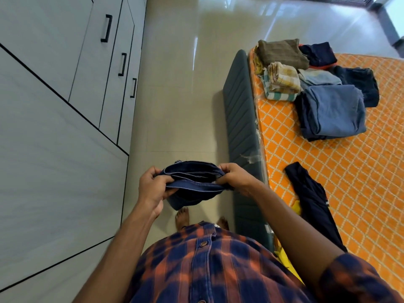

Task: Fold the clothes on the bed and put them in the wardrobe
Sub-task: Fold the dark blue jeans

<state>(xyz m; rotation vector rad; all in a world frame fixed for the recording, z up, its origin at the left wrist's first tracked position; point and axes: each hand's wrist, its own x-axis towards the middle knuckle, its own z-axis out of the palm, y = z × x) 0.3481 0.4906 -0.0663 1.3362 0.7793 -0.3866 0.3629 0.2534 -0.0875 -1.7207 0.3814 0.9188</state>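
Wardrobe (54, 127) closed, folded stack (332, 112) on bed (360, 193)

Dark-blue denim garment (192, 182): ends hidden in left hand (153, 186) and right hand (236, 178). Yellow cloth (296, 209) mostly under dark navy garment (310, 197). Orange lattice-patterned mattress (349, 171) cut by right edge.

Dark blue jeans (192, 180) are gripped at either end by the left hand (153, 189) and right hand (235, 179), the cloth bunched between the fingers (227, 169).

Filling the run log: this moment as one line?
step: folding | left hand: grips denim garment | right hand: grips denim garment | bed: folded piles, one dark garment unfolded | wardrobe: doors shut
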